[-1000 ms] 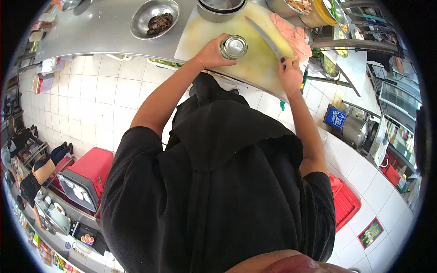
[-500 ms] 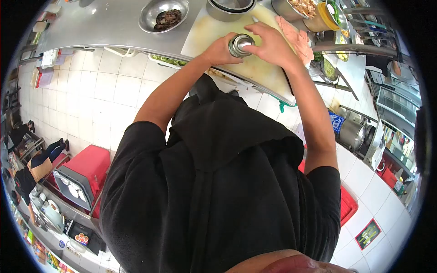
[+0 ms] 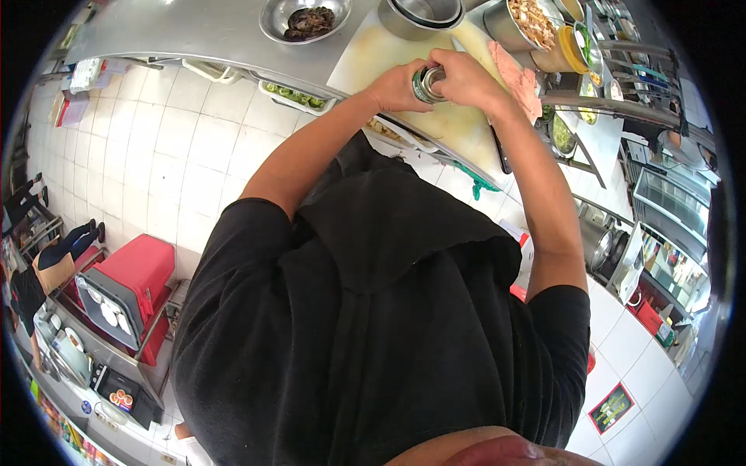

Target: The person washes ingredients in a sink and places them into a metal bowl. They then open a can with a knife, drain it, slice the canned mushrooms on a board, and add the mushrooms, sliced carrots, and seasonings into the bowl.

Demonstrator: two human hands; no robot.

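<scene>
Where 2 grips [image 3: 398, 87] [image 3: 468, 80] meet, container [image 3: 427, 84] sits.

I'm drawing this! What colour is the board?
The board is whitish with yellowish patches, best seen in the head view.

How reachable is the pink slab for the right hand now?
Likely yes, though the right hand would first have to leave the container: the pink slab lies mostly uncovered just beside that hand.

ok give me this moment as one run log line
left hand: holding can | right hand: at can's end, grip unclear | can: over cutting board | bowl: left of board
</scene>
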